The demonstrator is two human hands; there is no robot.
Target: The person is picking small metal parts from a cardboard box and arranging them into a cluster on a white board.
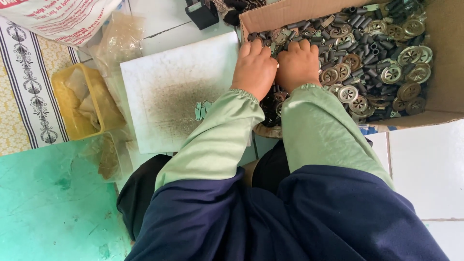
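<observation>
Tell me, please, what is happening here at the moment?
A person in pale green sleeves has both hands in a cardboard box of small metal parts. The left hand and right hand rest side by side on the heap, among dark short tubes and round slotted discs. Whether either hand grips a piece cannot be seen. A white board beside the box carries a few small flat pieces.
</observation>
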